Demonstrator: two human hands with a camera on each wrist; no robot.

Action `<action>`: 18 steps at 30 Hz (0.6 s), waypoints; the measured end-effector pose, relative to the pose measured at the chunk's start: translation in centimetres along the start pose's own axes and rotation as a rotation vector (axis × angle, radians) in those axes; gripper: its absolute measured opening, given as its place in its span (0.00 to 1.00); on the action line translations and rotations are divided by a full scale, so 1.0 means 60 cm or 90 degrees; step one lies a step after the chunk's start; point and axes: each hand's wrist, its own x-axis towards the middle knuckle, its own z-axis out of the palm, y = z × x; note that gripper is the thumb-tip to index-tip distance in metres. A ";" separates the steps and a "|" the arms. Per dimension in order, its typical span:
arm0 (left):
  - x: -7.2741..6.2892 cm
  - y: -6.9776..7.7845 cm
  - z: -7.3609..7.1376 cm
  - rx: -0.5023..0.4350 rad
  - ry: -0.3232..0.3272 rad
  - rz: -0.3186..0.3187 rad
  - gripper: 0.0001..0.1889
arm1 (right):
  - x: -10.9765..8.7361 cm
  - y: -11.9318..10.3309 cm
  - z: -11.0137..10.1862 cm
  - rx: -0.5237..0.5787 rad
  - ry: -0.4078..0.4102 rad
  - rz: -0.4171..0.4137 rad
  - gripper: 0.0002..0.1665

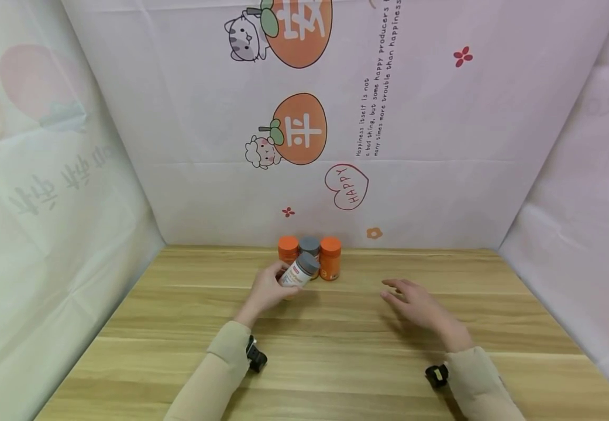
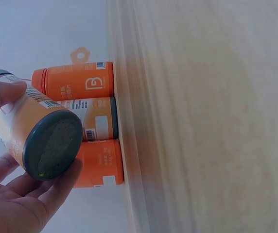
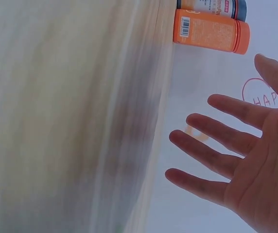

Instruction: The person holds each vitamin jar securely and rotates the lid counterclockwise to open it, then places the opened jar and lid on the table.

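- Sleeves foremost; left hand fingers grip tilted bottle.
- Right hand fingers spread, empty.
- Risk: low swing could topple three standing bottles.

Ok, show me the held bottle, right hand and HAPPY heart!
Held bottle [image 1: 296,273], head view, on its white label.
Right hand [image 3: 260,162], right wrist view, on its palm.
HAPPY heart [image 1: 347,187], head view, in its middle.
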 end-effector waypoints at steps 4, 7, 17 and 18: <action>0.002 0.001 0.005 -0.006 -0.009 0.003 0.21 | 0.003 -0.005 0.002 0.003 -0.002 0.006 0.32; 0.002 0.002 0.010 -0.008 -0.017 -0.001 0.21 | 0.006 -0.009 0.003 0.008 -0.002 0.002 0.31; -0.001 0.014 0.022 0.001 -0.037 0.021 0.21 | 0.018 -0.015 0.014 0.011 0.017 -0.014 0.32; -0.001 0.014 0.024 0.003 -0.037 0.021 0.21 | 0.019 -0.016 0.016 0.013 0.020 -0.018 0.32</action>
